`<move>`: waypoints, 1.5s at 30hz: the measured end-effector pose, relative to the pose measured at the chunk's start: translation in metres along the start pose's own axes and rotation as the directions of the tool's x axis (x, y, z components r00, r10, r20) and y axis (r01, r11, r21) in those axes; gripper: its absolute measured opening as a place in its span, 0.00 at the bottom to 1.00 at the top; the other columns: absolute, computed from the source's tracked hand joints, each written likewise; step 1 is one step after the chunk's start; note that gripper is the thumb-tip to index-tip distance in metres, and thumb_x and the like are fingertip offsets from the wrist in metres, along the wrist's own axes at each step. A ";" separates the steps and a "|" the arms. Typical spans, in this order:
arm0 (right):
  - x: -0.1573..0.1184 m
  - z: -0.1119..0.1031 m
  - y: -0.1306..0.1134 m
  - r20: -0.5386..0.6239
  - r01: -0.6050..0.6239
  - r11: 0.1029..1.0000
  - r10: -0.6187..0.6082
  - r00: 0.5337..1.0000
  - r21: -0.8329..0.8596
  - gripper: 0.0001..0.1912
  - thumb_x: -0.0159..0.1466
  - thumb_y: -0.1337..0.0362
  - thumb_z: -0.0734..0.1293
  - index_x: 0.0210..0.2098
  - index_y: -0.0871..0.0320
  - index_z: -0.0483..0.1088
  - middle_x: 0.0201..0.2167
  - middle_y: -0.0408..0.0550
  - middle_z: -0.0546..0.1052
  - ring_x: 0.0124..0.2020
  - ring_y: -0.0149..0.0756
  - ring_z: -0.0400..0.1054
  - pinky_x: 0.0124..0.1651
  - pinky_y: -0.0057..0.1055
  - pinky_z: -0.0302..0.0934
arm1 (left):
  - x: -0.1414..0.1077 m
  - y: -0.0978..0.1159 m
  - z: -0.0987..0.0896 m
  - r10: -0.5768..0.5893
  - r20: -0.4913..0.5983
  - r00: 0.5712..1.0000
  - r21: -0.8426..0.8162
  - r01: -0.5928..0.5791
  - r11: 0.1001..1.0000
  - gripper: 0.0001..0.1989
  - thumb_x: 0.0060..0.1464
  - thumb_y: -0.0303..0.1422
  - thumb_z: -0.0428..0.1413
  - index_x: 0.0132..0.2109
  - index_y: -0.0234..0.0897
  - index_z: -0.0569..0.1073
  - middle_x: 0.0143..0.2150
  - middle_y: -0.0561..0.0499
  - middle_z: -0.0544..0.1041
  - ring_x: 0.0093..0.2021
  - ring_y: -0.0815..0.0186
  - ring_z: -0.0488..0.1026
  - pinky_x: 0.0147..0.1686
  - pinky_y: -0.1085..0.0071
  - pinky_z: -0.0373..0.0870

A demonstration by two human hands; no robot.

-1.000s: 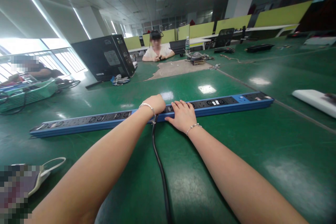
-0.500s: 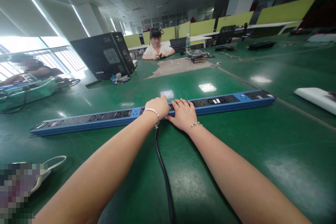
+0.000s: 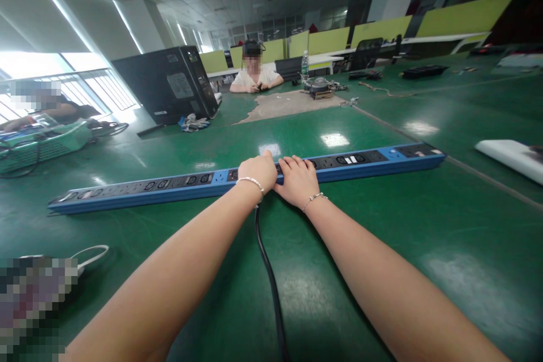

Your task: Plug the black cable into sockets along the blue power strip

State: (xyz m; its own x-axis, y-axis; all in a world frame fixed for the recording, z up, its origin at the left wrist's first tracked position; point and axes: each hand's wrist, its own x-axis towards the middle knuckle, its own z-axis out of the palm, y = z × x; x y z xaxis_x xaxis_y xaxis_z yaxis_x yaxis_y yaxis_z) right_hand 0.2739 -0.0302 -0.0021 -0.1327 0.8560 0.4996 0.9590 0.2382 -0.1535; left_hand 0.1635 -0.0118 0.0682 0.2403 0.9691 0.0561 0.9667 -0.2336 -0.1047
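Observation:
A long blue power strip (image 3: 186, 186) with black socket panels lies across the green table (image 3: 360, 249). My left hand (image 3: 258, 172) is closed over the middle of the strip, its fingertips mostly hidden; what it may pinch there is too small to make out. Right beside it, my right hand (image 3: 299, 181) rests over the strip, fingers curled across the top and thumb at the near edge. From below my left hand a black cable (image 3: 271, 277) runs toward the near edge.
A black computer case (image 3: 169, 87) stands at the back left, gloves (image 3: 194, 123) beside it. A green basket (image 3: 55, 144) is far left. One person (image 3: 254, 76) sits across the table, another at far left. A white device (image 3: 511, 158) lies right.
My left hand has shifted slightly to the right along the strip, closer to my right hand. The black cable's upper end has moved a little right too.

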 end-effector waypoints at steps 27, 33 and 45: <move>0.013 -0.012 -0.031 -0.053 -0.094 0.922 0.122 0.991 0.375 0.20 0.64 0.57 0.56 0.48 0.58 0.70 0.41 0.50 0.74 0.43 0.36 0.67 0.48 0.31 0.60 | -0.026 -0.064 0.068 0.117 -0.511 0.851 -0.018 -0.146 0.989 0.16 0.62 0.36 0.39 0.45 0.36 0.69 0.47 0.43 0.73 0.46 0.57 0.68 0.45 0.61 0.60; 0.014 -0.014 -0.049 -0.038 -0.124 0.950 0.140 0.989 0.288 0.18 0.61 0.60 0.60 0.48 0.58 0.71 0.41 0.51 0.71 0.44 0.39 0.66 0.51 0.33 0.59 | -0.027 -0.056 0.072 0.216 -0.505 0.835 0.008 -0.246 0.969 0.16 0.61 0.35 0.41 0.49 0.33 0.67 0.52 0.41 0.71 0.51 0.56 0.66 0.49 0.61 0.59; 0.025 -0.031 -0.060 0.209 -0.330 0.936 0.301 0.930 0.124 0.19 0.59 0.61 0.58 0.48 0.53 0.69 0.36 0.51 0.77 0.38 0.45 0.72 0.43 0.40 0.64 | -0.030 -0.048 0.068 0.216 -0.438 0.873 -0.025 -0.252 0.967 0.17 0.58 0.32 0.43 0.51 0.30 0.66 0.56 0.37 0.66 0.58 0.54 0.60 0.55 0.55 0.55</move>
State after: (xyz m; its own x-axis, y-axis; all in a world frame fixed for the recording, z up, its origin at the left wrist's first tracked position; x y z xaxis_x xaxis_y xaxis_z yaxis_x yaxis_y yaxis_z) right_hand 0.2208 -0.0376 0.0461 0.1129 0.9640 0.2406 0.9102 -0.0032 -0.4141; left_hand 0.1044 -0.0239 0.0040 0.4575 0.7603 0.4611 0.8767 -0.4725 -0.0908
